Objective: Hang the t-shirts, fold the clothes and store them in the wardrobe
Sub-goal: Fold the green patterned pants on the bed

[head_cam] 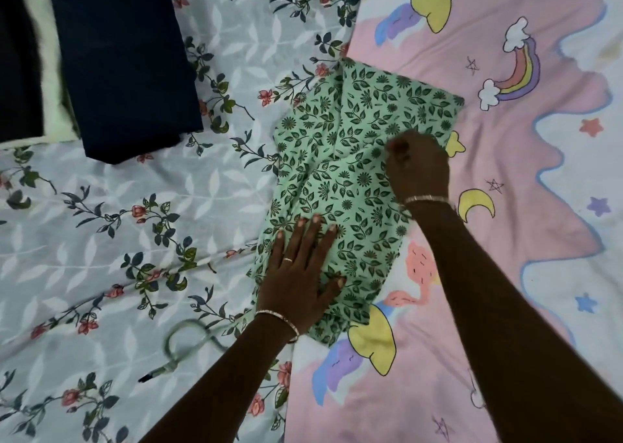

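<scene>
Bed: grey floral sheet (101, 227) beside pink unicorn sheet (526, 159) | green leaf-print garment (344, 159) folded into a long strip across their seam, long axis near-to-far, far end tilted right | left hand (296, 284) flat, fingers spread, presses near end | right hand (418, 169) curled, pinching far right edge | navy folded cloth (124, 65) far left

A bed (215, 179) fills the view. A pale grey sheet printed with pink roses and dark leaves (101, 240) covers its left side, and a pink sheet with rainbows, moons and stars (526, 159) covers its right.
</scene>
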